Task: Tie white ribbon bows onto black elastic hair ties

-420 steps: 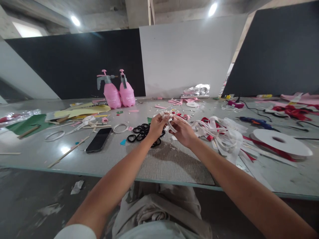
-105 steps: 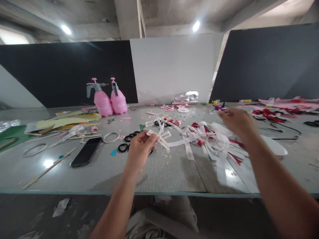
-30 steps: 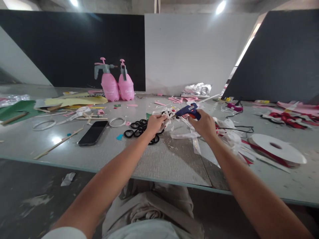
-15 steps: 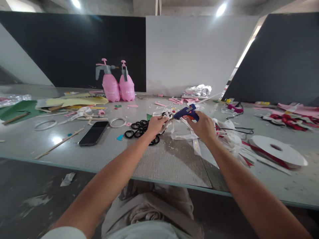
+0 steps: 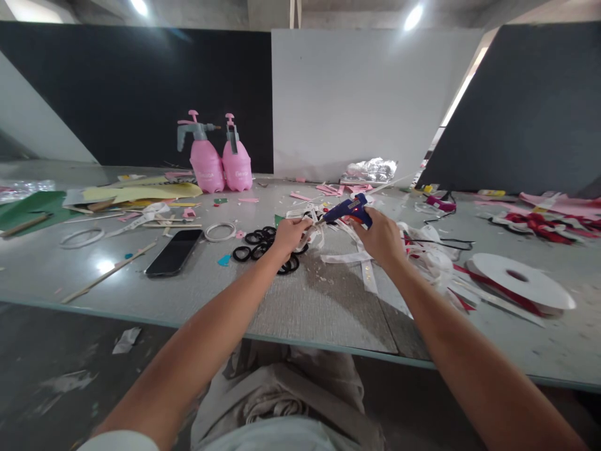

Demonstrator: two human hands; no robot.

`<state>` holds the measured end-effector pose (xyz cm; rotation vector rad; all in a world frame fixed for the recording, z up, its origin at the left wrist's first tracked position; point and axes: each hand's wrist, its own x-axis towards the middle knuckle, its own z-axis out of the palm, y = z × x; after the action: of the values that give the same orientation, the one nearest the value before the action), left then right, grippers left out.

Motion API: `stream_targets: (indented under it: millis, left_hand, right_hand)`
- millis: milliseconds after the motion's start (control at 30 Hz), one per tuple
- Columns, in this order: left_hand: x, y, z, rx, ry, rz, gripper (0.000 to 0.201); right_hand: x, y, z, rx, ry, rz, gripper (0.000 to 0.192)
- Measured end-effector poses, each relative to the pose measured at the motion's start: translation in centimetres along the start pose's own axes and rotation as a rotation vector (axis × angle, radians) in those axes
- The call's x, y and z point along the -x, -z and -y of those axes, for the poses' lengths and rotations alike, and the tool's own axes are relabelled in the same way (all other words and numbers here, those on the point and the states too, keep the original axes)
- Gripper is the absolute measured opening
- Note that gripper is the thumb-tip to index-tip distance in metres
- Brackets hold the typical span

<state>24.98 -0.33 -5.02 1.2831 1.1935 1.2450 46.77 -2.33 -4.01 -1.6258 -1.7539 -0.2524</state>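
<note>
My left hand (image 5: 288, 233) pinches a small bow of white printed ribbon (image 5: 313, 233) above the table. My right hand (image 5: 380, 236) grips a blue hot glue gun (image 5: 350, 210), whose nozzle points left at the ribbon bow. A black cord (image 5: 441, 241) trails from the gun to the right. Just under my left hand lie several black hair ties (image 5: 259, 245). A tangle of white and red ribbon (image 5: 429, 260) spreads to the right of my right hand.
A black phone (image 5: 174, 252) lies left of the hair ties, beside a white ring (image 5: 220, 232) and wooden sticks (image 5: 107, 273). Two pink spray bottles (image 5: 220, 164) stand at the back. A white ribbon spool (image 5: 520, 282) sits at right. Coloured paper sheets (image 5: 136, 193) lie far left.
Since 3.5 s ago my right hand has picked up the glue gun and brought it to the ribbon bow. Over the last second both hands stay almost still.
</note>
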Motion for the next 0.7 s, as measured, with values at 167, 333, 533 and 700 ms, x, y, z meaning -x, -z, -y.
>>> stream_targets:
  millis: [167, 333, 533, 700]
  left_hand:
    - [-0.18, 0.04, 0.10, 0.028, -0.006, 0.004, 0.023]
    - [-0.64, 0.21, 0.49, 0.027, -0.018, 0.007, 0.027]
    - [-0.70, 0.17, 0.44, 0.022, -0.027, -0.018, 0.025]
    - [-0.82, 0.17, 0.57, 0.027, -0.031, -0.014, 0.026]
  right_hand:
    - [-0.14, 0.07, -0.15, 0.012, 0.012, 0.006, 0.049]
    - [-0.28, 0.01, -0.34, 0.019, 0.048, 0.017, 0.046]
    - [-0.31, -0.25, -0.65, 0.014, 0.068, -0.019, 0.045]
    - [-0.31, -0.21, -0.66, 0.015, 0.072, -0.032, 0.044]
